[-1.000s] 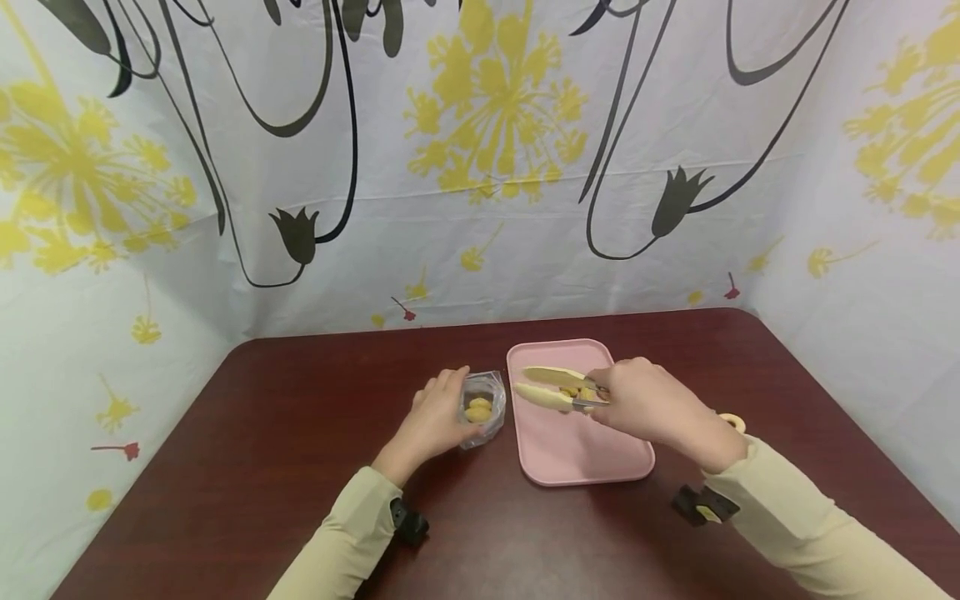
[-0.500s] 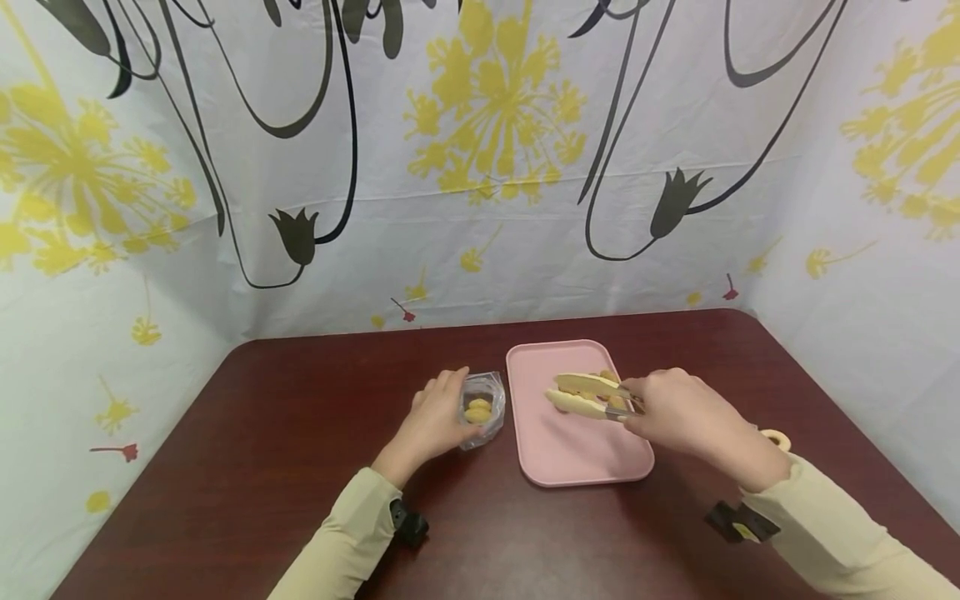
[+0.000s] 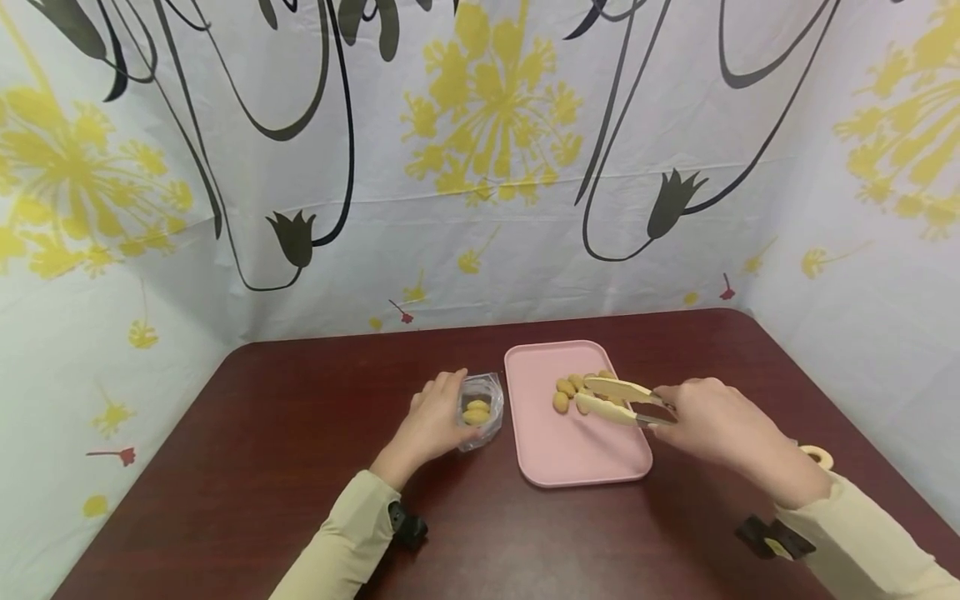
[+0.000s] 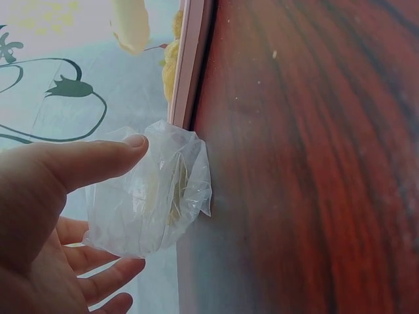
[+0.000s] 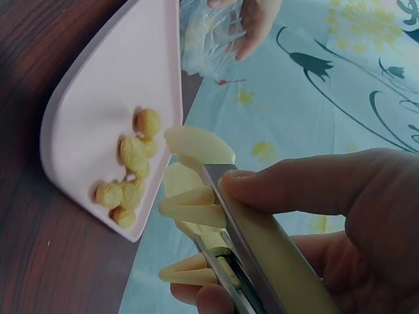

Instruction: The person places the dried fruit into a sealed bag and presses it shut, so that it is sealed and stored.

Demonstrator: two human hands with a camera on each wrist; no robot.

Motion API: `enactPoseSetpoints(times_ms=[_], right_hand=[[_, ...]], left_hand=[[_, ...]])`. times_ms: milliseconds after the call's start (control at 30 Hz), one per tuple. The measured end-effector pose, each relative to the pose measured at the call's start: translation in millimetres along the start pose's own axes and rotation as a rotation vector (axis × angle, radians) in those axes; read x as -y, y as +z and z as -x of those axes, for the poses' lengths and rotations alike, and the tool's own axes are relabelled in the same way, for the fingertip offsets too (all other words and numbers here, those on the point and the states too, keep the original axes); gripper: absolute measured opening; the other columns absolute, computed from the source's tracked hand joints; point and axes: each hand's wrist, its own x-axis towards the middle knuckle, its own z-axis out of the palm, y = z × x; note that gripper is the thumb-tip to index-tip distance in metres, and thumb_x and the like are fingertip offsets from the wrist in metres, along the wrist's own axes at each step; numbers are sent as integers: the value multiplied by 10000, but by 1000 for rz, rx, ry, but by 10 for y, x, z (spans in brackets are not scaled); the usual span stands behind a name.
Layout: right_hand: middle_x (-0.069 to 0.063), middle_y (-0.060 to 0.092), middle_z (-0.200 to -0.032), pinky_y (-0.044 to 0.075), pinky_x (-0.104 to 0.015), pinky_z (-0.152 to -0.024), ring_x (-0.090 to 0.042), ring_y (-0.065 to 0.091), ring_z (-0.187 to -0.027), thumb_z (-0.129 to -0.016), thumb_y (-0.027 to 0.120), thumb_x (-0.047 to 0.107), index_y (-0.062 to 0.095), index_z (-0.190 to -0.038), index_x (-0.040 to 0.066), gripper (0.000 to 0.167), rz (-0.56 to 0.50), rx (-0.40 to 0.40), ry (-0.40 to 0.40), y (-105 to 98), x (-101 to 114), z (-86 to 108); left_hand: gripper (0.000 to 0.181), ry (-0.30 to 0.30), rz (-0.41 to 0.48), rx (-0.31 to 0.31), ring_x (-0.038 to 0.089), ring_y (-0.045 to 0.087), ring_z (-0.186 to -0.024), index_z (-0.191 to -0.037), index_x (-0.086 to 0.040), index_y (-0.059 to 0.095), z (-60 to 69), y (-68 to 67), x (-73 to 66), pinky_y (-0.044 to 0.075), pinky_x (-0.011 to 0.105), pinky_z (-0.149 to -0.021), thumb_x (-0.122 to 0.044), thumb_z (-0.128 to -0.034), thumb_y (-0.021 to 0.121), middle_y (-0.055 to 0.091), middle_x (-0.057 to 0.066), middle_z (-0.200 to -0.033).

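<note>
In the head view my left hand [image 3: 427, 427] curls round the side of a clear plastic bag [image 3: 492, 423] that stands with its mouth up, with yellow pieces [image 3: 477, 410] inside. The left wrist view shows the thumb against the bag [image 4: 147, 209]. My right hand [image 3: 720, 423] grips cream-tipped tongs [image 3: 617, 388] above the right part of a pink tray [image 3: 573, 454]. Several yellow-brown round pieces [image 3: 561, 402] lie in the tray, partly behind the tongs. In the right wrist view the jaws of the tongs [image 5: 262, 245] stand apart, with no piece visible between them.
The dark red wooden table [image 3: 315, 417] spreads round the bag and tray. The bag is just left of the tray's left rim. A white patterned cloth [image 3: 525, 250] hangs behind the table and at both sides.
My right hand has moved right with the tongs, from the tray's left half to its right side, uncovering more pieces. The left hand and bag have stayed in place.
</note>
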Motion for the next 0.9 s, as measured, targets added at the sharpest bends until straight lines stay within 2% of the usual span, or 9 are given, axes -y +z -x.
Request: enactPoseSetpoints(times_ms=[433,700,900], right_hand=[[41,506,-617,396,-393,-513,-157,464,-585,-751,700,209,627,-782,136,108,39,49,64,55,-242,75],[45,498,-601,364,-355,-500,-152,442,-574,-726,688,159,620,-748,141,73,37,67,76,77,-224,62],[34,533,-627,390,-390,-504,-167,473,-575,-729,689,145,624,-733,152,65,54,69,80,90,-224,45]], left_hand=[[917,10,-13,-6,320,459,-1202,-1430,-36,377,7,-5,10,333,534,-1028,-320,-696,848,492,151,-1331],[921,11,-23,-10,326,466,-1195,-1426,-31,381,6,-8,13,341,533,-1018,-321,-689,852,498,156,-1320],[921,9,-22,-3,318,457,-1204,-1432,-37,373,8,-2,19,339,532,-1025,-326,-697,848,492,148,-1329]])
